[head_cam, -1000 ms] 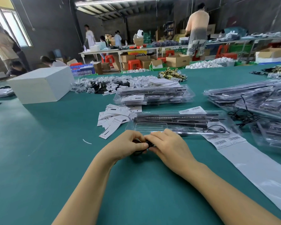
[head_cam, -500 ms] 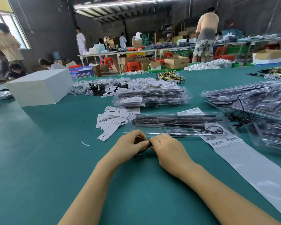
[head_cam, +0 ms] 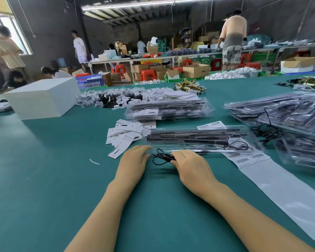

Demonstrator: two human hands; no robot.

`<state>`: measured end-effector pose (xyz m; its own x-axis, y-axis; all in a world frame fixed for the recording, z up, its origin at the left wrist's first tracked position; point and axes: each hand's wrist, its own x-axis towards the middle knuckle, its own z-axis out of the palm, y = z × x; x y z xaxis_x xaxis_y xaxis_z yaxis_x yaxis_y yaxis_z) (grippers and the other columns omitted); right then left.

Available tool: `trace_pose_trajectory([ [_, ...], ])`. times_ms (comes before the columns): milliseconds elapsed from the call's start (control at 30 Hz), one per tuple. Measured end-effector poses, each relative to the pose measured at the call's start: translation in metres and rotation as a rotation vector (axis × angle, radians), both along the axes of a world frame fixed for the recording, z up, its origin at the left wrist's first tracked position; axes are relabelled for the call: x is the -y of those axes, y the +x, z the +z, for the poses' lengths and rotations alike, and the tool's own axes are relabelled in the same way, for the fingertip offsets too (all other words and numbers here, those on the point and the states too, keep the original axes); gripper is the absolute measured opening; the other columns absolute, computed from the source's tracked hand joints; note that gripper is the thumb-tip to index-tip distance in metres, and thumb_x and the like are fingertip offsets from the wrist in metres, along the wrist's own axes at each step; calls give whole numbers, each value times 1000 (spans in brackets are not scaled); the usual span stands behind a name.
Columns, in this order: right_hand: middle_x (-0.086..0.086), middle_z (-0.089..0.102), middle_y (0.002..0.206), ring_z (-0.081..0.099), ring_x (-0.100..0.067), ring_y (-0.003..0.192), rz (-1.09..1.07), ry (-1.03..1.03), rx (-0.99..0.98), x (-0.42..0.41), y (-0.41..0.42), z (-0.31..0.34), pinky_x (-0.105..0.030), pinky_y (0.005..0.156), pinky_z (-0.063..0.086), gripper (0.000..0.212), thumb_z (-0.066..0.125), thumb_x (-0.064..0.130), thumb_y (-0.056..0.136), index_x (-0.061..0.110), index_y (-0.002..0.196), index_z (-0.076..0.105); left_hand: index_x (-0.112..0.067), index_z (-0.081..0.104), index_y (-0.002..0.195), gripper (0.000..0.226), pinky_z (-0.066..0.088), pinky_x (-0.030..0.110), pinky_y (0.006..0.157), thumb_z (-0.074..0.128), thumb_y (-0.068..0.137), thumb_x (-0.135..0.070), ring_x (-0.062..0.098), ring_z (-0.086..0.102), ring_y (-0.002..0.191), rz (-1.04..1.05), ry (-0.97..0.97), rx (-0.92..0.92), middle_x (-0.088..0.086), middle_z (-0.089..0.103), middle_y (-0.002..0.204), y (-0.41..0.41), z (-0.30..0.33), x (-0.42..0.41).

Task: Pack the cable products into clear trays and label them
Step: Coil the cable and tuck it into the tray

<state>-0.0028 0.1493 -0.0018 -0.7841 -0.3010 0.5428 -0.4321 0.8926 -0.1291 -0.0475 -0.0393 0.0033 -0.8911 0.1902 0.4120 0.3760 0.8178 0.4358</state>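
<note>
Cable products and clear trays, spread over a green tabletop (head_cam: 44,179), presumably so that every stage stays within arm's reach. To the right, a heap of filled trays (head_cam: 287,113), probably set aside as done; a loose tangle of black cable (head_cam: 267,132) just beside it. Farther back, a neat stack of trays (head_cam: 168,110), white slips visible inside. Front and centre, one clear tray (head_cam: 198,138) lying open toward the hands, already loaded with long black strips; likely the one being filled. Running toward the near right edge, a long white backing strip (head_cam: 289,195) with barcode labels (head_cam: 247,158) at its far end, close to the tray for easy peeling; digits too small to read. Left of the tray, a scatter of white cards (head_cam: 125,133), faint print on one, possibly "Grow Light", uncertain. Between tray and hands, a small coiled black cable (head_cam: 161,158), loops gathered, apparently ready to go into the tray. Right hand (head_cam: 193,168): grip pinching the coil at its near end. Left hand (head_cam: 135,160): grip relaxed, fingers loosely bent, holding nothing, just left of the coil.
</note>
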Motion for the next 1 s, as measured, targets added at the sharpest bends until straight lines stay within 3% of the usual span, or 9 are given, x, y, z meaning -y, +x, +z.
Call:
trace_pose_trajectory([
  [67, -3, 59, 96, 47, -22, 88, -22, -21, 58, -3, -2, -2, -28, 67, 28, 26, 37, 28, 102, 10, 107, 55, -18, 64, 123, 29, 39, 28, 89, 56, 95, -16, 24, 56, 111, 19, -33, -29, 1, 65, 118, 0, -1, -2],
  [200, -1, 59, 101, 48, -22, 93, -39, -131, 142, -6, 0, 5, -31, 71, 33, 25, 38, 28, 102, 11, 111, 54, -23, 58, 130, 37, 36, 27, 87, 60, 93, -26, 23, 51, 110, 32, -96, -51, -1, 63, 114, 3, -5, -3],
  [367, 1, 51, 72, 43, -20, 66, -93, -396, 215, -11, 5, 16, -33, 57, 24, 21, 43, 23, 101, 11, 85, 48, -21, 59, 128, 33, 42, 31, 79, 51, 96, -15, 24, 55, 102, 27, -76, -60, 1, 60, 109, 12, -8, -9],
  [500, 7, 52, 64, 42, -12, 53, -86, -607, 318, -18, 9, 26, -30, 54, 33, 25, 42, 26, 101, 14, 82, 53, -15, 69, 111, 30, 43, 32, 64, 58, 86, -2, 29, 59, 81, 44, -224, -135, 6, 64, 90, 29, -1, -16],
  [633, -2, 55, 66, 46, -17, 57, -83, -695, 359, -24, 12, 33, -37, 60, 40, 26, 43, 25, 101, 11, 82, 56, -13, 74, 73, 36, 44, 24, 44, 83, 44, 6, 24, 56, 48, -19, -335, -228, 1, 59, 57, 47, 5, -20],
  [733, 3, 60, 74, 50, -15, 63, -59, -636, 376, -25, 14, 37, -37, 64, 42, 22, 43, 25, 101, 13, 87, 56, -14, 72, 67, 32, 48, 26, 50, 83, 43, 3, 24, 53, 47, -30, -366, -233, -1, 56, 54, 57, 4, -21],
  [867, 9, 59, 76, 47, -9, 60, -70, -469, 350, -31, 15, 39, -28, 57, 36, 18, 42, 26, 101, 19, 88, 52, -15, 73, 70, 20, 54, 35, 76, 82, 56, -3, 25, 55, 52, -68, -281, -235, 1, 57, 61, 59, 1, -21],
  [933, 7, 59, 74, 44, -7, 56, -76, -474, 344, -35, 16, 36, -26, 54, 33, 21, 42, 26, 101, 17, 86, 52, -15, 76, 85, 14, 48, 35, 80, 77, 72, -9, 27, 59, 68, -92, -104, -170, 3, 63, 78, 54, -2, -18],
  [1000, 2, 61, 74, 41, -7, 52, -64, -531, 358, -38, 16, 31, -25, 52, 33, 22, 42, 26, 101, 15, 85, 53, -19, 75, 97, 14, 37, 40, 99, 69, 85, -18, 23, 60, 93, -77, -14, -84, 0, 65, 104, 50, -4, -14],
])
